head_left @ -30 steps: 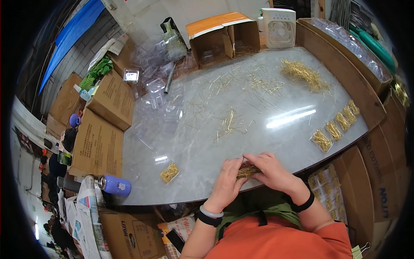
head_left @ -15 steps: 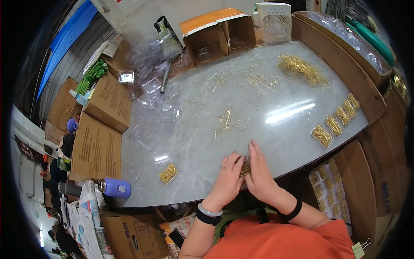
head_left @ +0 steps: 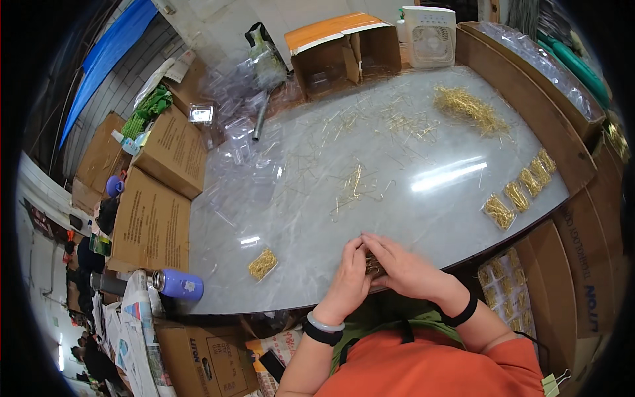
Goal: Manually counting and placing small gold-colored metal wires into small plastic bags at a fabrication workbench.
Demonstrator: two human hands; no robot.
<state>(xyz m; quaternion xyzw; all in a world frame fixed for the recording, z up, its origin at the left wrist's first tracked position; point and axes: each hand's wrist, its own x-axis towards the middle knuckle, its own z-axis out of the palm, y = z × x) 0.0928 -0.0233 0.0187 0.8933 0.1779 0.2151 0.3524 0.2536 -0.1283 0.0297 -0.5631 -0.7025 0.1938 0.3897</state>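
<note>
Close to the table's front edge, my left hand (head_left: 348, 276) and my right hand (head_left: 405, 270) are cupped together, fingertips meeting. Between the palms shows part of a bundle of gold wire hooks (head_left: 374, 265), mostly covered by my fingers. Whether a clear box is around the bundle I cannot tell. Left of my hands lies a clear box filled with gold hooks (head_left: 263, 264). Beyond them, loose gold hooks (head_left: 357, 187) are scattered on the grey table (head_left: 304, 238).
A big heap of gold hooks (head_left: 469, 110) lies at the back right. Several filled boxes (head_left: 499, 210) line the right edge. Empty clear boxes (head_left: 241, 162) cover the left side, near a metal tube (head_left: 260, 119). A purple bottle (head_left: 182, 284) stands at the front left corner.
My right hand's fingers, stretched upward before, now bend over to meet the left fingertips around the bundle. The whole view has shifted slightly.
</note>
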